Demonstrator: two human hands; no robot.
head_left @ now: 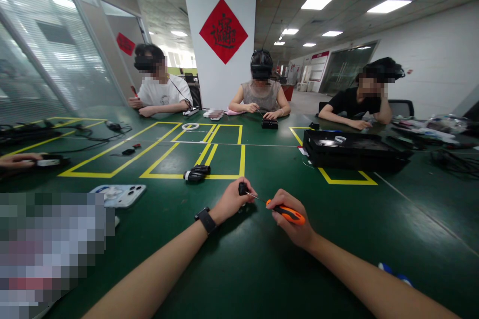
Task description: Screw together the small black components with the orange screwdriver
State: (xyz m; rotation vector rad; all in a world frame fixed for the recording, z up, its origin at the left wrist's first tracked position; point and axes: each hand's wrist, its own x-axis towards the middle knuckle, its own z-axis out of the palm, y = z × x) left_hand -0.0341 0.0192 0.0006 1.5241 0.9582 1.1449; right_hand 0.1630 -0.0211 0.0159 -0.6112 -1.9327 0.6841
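Note:
My left hand (236, 198), with a dark watch on its wrist, is closed around a small black part (243, 189) whose exact kind I cannot make out. In my right hand (294, 217) is an orange and black screwdriver (291, 213), gripped by its handle. The thin metal shaft points left, and its tip meets or nearly meets the black part. Both hands are just above the green table, close together. Fingers hide most of what the left hand holds.
Beyond my hands lie a bundled black cable (197, 173) and yellow tape outlines (244, 159) on the green table (209, 259). A phone (123, 195) rests to the left, a black tray (355, 152) to the right. Several people sit around the table.

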